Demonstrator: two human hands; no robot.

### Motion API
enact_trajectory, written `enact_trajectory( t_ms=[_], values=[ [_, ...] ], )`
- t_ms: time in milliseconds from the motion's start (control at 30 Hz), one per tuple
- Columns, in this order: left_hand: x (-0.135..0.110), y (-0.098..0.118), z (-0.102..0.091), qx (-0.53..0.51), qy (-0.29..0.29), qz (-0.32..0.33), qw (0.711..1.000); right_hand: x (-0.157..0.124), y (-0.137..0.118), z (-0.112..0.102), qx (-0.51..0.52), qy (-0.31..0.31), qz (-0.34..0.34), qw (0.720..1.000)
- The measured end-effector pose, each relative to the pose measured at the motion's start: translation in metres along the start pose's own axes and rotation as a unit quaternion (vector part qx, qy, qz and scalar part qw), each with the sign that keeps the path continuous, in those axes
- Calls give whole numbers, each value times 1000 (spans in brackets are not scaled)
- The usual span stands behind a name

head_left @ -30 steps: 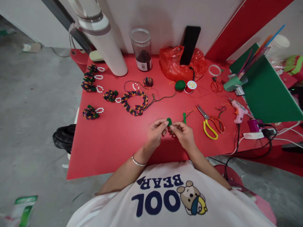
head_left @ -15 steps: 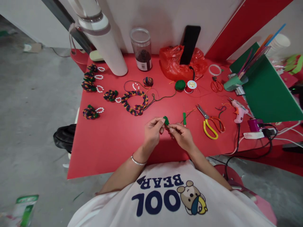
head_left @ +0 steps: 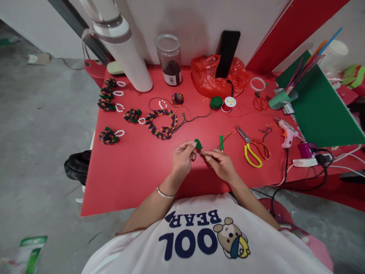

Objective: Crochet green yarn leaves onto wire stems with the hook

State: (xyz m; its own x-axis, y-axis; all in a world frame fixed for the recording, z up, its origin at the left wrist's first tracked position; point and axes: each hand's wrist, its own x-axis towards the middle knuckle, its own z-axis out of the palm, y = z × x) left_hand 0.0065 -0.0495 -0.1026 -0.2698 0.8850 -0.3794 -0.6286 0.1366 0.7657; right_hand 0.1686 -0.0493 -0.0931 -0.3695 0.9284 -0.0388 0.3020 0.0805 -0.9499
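My left hand (head_left: 183,156) pinches a small green crocheted piece (head_left: 198,144) between thumb and fingers, above the front part of the table. Close beside it, the fingertips of my right hand (head_left: 219,163) are pressed together at the lower end of that piece. What they grip is too small to make out. A green-handled tool (head_left: 221,143) lies just beyond my right hand. Past my left hand rests a curled multicoloured crocheted strip (head_left: 161,124), with yarn tails trailing from it. A green yarn ball (head_left: 216,102) and a multicoloured yarn ball (head_left: 177,98) sit farther back.
Several crocheted flowers with bead loops (head_left: 108,136) lie at the left. Scissors (head_left: 251,146), a pink glue gun (head_left: 288,133) and cables are at the right. A white bottle (head_left: 128,53), a jar (head_left: 172,61) and a phone (head_left: 228,53) on a red bag (head_left: 203,76) stand along the back.
The green piece has shifted slightly left in my left hand, and the gap between it and my right fingertips has widened a little. The things on the table lie as before.
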Motion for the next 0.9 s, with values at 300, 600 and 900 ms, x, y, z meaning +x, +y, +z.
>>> enact_trajectory(
  t_ms=[300,600,900],
  values=[
    [0,0,-1,-2,-1,-14,1000,1,0,-7,-22,-23,-18,999],
    [1,0,1,0,10,-14,1000,1,-3,-12,-46,-31,-32,998],
    [-1,-1,0,20,-8,-5,1000,0,-9,-11,-34,-15,-22,999]
  ],
)
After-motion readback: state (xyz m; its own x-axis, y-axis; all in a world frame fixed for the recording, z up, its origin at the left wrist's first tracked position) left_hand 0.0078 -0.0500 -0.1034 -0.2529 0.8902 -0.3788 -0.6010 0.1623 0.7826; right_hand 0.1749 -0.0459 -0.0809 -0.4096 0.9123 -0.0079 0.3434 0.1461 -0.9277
